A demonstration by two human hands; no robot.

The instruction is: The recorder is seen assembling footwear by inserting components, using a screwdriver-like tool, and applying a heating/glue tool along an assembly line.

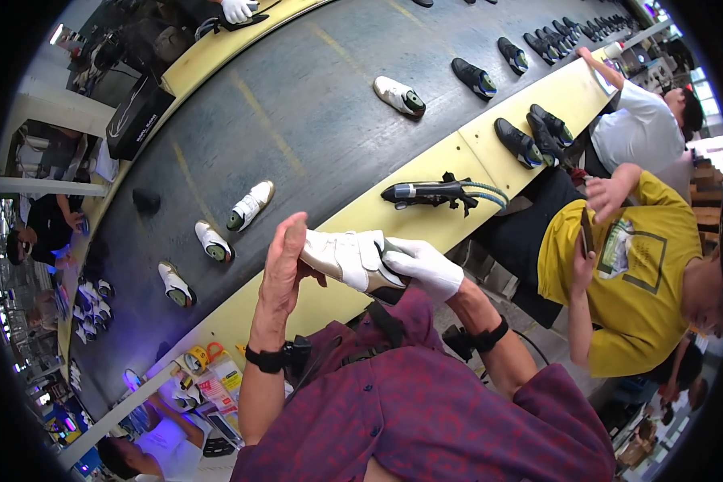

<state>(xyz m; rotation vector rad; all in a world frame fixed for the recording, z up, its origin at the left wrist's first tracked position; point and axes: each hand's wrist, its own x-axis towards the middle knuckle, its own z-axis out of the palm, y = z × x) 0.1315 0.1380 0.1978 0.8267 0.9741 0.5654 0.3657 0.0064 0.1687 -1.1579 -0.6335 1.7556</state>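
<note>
The gloved right hand [424, 265] grips the white shoe [345, 257]; the bare left hand [285, 261] lies flat against its toe

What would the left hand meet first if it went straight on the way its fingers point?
Probably the dark conveyor belt: the left hand, flat against the white shoe, points up-picture past the yellow ledge. Depth is unclear.

Probably a shoe factory: shoes [400, 95] ride a conveyor belt [297, 120].
</note>
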